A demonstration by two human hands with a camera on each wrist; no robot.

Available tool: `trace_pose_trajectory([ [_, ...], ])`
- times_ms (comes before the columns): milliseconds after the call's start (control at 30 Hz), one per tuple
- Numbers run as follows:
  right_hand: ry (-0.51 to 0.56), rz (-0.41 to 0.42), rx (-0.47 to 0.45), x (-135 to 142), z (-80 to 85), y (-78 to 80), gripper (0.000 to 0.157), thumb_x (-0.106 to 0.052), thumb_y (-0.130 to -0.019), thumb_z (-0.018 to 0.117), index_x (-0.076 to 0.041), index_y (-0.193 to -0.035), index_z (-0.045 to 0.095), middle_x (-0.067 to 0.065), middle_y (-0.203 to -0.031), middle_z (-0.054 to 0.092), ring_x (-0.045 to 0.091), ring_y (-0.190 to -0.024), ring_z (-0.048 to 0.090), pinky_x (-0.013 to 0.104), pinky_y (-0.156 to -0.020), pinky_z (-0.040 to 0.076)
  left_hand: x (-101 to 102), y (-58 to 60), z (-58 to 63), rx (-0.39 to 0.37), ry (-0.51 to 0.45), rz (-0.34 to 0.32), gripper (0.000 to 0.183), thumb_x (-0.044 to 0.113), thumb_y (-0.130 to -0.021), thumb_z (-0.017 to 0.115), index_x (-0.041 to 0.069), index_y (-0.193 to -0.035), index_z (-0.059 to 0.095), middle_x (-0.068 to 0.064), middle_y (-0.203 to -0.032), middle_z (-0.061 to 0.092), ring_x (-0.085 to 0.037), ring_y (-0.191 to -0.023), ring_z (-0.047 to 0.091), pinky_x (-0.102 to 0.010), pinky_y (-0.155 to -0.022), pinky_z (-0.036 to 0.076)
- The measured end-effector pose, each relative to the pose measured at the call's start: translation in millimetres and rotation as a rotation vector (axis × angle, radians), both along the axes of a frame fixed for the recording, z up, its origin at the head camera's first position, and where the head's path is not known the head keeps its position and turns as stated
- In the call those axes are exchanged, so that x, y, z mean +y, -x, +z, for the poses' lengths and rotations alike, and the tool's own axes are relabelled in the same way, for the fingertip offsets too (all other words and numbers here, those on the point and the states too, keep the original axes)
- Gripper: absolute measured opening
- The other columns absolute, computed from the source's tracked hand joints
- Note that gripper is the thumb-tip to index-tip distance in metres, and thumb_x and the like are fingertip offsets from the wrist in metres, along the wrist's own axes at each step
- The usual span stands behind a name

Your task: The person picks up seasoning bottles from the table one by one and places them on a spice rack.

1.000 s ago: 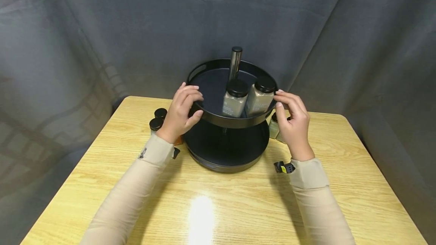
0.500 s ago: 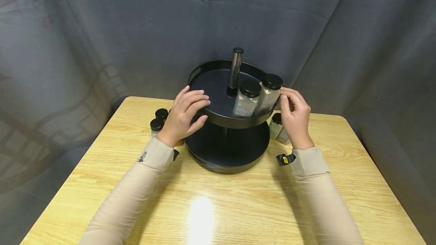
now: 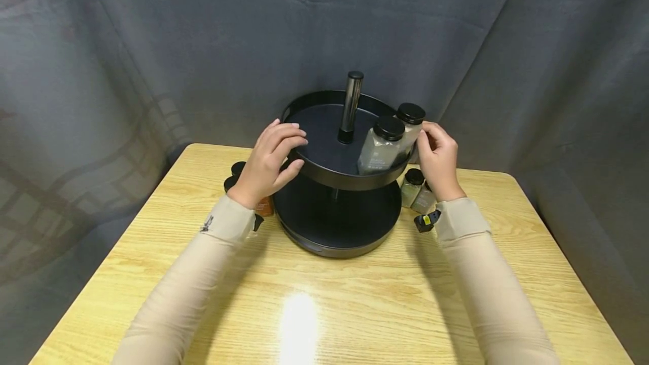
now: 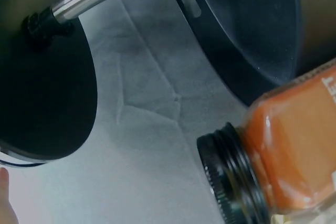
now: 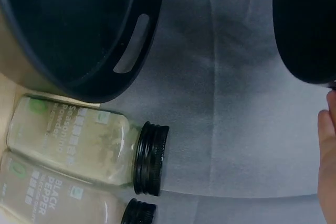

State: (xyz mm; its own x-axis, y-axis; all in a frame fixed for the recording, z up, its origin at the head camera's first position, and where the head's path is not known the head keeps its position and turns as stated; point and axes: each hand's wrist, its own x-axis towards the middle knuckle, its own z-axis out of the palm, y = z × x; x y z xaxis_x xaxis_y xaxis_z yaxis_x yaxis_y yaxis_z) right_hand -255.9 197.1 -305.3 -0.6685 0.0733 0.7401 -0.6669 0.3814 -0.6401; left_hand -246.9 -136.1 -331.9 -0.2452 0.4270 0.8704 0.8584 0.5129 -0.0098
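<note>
A black two-tier turntable [image 3: 324,170] stands on the table. On the right of its upper tray, two spice jars [image 3: 381,152] with black lids stand side by side, holding pale powder. My right hand [image 3: 440,156] pinches the upper rim at the right, beside the rear jar; the rim partly hides the grip. At the left rim, my left hand [image 3: 266,165] has its fingers loosely bent over the edge, the thumb apart from them. Only a thumb tip [image 4: 4,198] shows in the left wrist view, below the upper tray.
Two jars, labelled Seasoning Powder [image 5: 73,142] and Black Pepper [image 5: 58,195], stand on the table right of the turntable. Left of it, an orange-filled jar [image 4: 294,145] stands with others, partly behind my left hand. A grey curtain [image 3: 228,44] hangs behind the wooden table [image 3: 355,303].
The upper tray has turned, carrying both jars rightward and back. My right hand has moved back along with the rim. The left hand has shifted only slightly at the left edge.
</note>
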Motion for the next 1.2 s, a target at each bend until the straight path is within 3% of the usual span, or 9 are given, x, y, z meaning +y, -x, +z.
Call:
trace_pose_trajectory([
  [133, 0.056, 0.104, -0.035, 2.8, 1.1, 6.0, 0.019, 0.008, -0.096, 0.051, 0.02, -0.1, 0.065, -0.024, -0.094, 0.064, -0.004, -0.078, 0.056, 0.015, -0.072, 0.045, -5.0, 4.6, 1.6, -0.057, 0.006, -0.002, 0.059, 0.052, -0.106, 0.042, -0.002, -0.119, 0.061, -0.02, -0.128, 0.057, -0.039, -0.128, 0.049, -0.051, -0.119, 0.028],
  [233, 0.091, 0.155, -0.074, 5.5, 0.4, 10.2, 0.017, 0.007, -0.096, 0.054, 0.01, -0.098, 0.071, -0.022, -0.093, 0.066, -0.003, -0.079, 0.058, 0.016, -0.074, 0.047, -8.6, 7.9, 3.5, -0.098, -0.002, -0.003, 0.068, 0.061, -0.102, 0.041, -0.002, -0.12, 0.06, -0.021, -0.13, 0.055, -0.04, -0.131, 0.045, -0.05, -0.118, 0.028],
  [400, 0.089, 0.164, -0.139, 7.1, 3.0, 13.3, 0.022, 0.001, -0.097, 0.056, -0.011, -0.099, 0.074, -0.019, -0.089, 0.067, 0.0, -0.075, 0.055, 0.019, -0.071, 0.045, -13.2, 12.9, 6.5, -0.146, -0.022, 0.006, 0.073, 0.065, -0.101, 0.037, -0.001, -0.119, 0.059, -0.021, -0.131, 0.055, -0.04, -0.133, 0.043, -0.048, -0.118, 0.028],
  [533, 0.072, 0.179, -0.188, 8.4, 3.2, 18.9, 0.021, -0.003, -0.098, 0.056, -0.01, -0.101, 0.075, -0.019, -0.09, 0.067, 0.002, -0.08, 0.057, 0.019, -0.076, 0.045, -14.7, 14.2, 6.1, -0.169, -0.038, 0.001, 0.074, 0.065, -0.102, 0.034, -0.002, -0.118, 0.06, -0.022, -0.131, 0.056, -0.04, -0.133, 0.044, -0.048, -0.117, 0.029],
  [800, 0.103, 0.219, -0.251, 20.4, -14.8, 47.0, 0.023, -0.008, -0.102, 0.054, -0.017, -0.102, 0.076, -0.013, -0.096, 0.068, 0.007, -0.09, 0.058, 0.021, -0.082, 0.045, -9.0, 10.4, 0.6, -0.144, -0.046, -0.026, 0.07, 0.061, -0.104, 0.034, -0.002, -0.116, 0.061, -0.023, -0.128, 0.058, -0.041, -0.133, 0.044, -0.049, -0.117, 0.029],
  [933, 0.097, 0.225, -0.279, 17.2, -4.9, 35.5, 0.026, -0.009, -0.103, 0.052, -0.021, -0.095, 0.074, -0.011, -0.086, 0.063, 0.008, -0.083, 0.052, 0.022, -0.075, 0.041, -4.9, 8.8, -1.6, -0.135, -0.069, -0.016, 0.068, 0.06, -0.105, 0.034, -0.001, -0.115, 0.061, -0.022, -0.128, 0.057, -0.041, -0.133, 0.044, -0.049, -0.117, 0.028],
  [1067, 0.067, 0.208, -0.299, 10.6, 7.9, 16.8, 0.028, -0.011, -0.104, 0.05, -0.021, -0.085, 0.067, -0.008, -0.072, 0.049, 0.01, -0.071, 0.044, 0.025, -0.066, 0.034, -1.3, 6.1, -3.8, -0.129, -0.079, -0.004, 0.067, 0.059, -0.105, 0.034, -0.001, -0.115, 0.061, -0.021, -0.128, 0.057, -0.04, -0.135, 0.043, -0.05, -0.118, 0.027],
  [1200, 0.08, 0.174, -0.28, 14.7, -3.0, 20.0, 0.024, -0.012, -0.105, 0.05, -0.018, -0.091, 0.068, -0.009, -0.075, 0.051, 0.009, -0.073, 0.046, 0.023, -0.069, 0.037, 1.9, 4.3, -6.3, -0.126, -0.095, 0.001, 0.066, 0.058, -0.106, 0.033, -0.001, -0.115, 0.06, -0.021, -0.128, 0.057, -0.041, -0.135, 0.043, -0.051, -0.118, 0.027],
])
